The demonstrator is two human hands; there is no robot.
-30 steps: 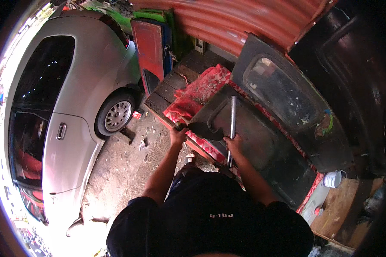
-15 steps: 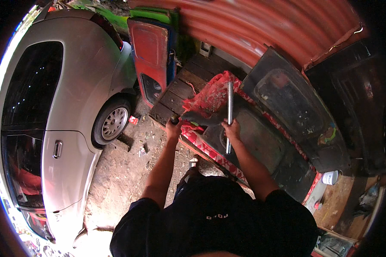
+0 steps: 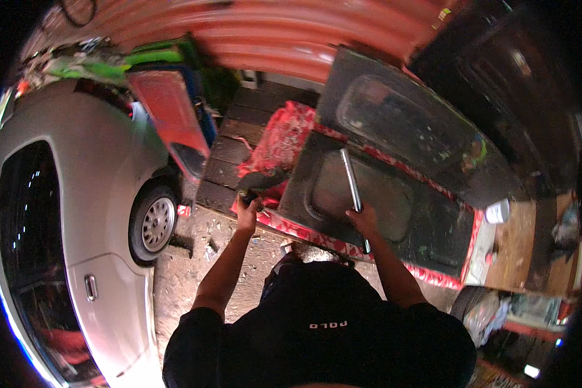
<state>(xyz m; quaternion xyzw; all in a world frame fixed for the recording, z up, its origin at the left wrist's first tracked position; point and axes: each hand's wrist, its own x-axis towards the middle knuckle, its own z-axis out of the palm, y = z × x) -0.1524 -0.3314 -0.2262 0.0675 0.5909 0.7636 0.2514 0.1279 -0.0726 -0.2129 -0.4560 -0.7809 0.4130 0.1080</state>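
Note:
My right hand point(image 3: 363, 220) is closed round the lower part of a shiny metal tube point(image 3: 350, 174), which slants up and left over a black, dented panel point(image 3: 394, 210) like a car door trim. To the left, my left hand point(image 3: 246, 212) is closed on a small dark object point(image 3: 246, 195) whose kind I cannot make out. The hand is beside a crumpled red patterned cloth point(image 3: 281, 139) and a dark grey piece point(image 3: 268, 180) lying on it. The panel rests on red-and-white patterned fabric point(image 3: 323, 239) along the bench edge.
Wooden slats point(image 3: 229, 155) form the bench. Another black panel point(image 3: 394, 107) leans behind, before a red corrugated wall point(image 3: 265, 39). A red panel point(image 3: 168, 116) stands left, near a parked silver car point(image 3: 103, 220). A white tub point(image 3: 497, 211) sits right.
The view has turned, shifting the car and panels. My right hand has moved farther right over the black panel, and the tube has gone from nearly upright in the picture to leaning left.

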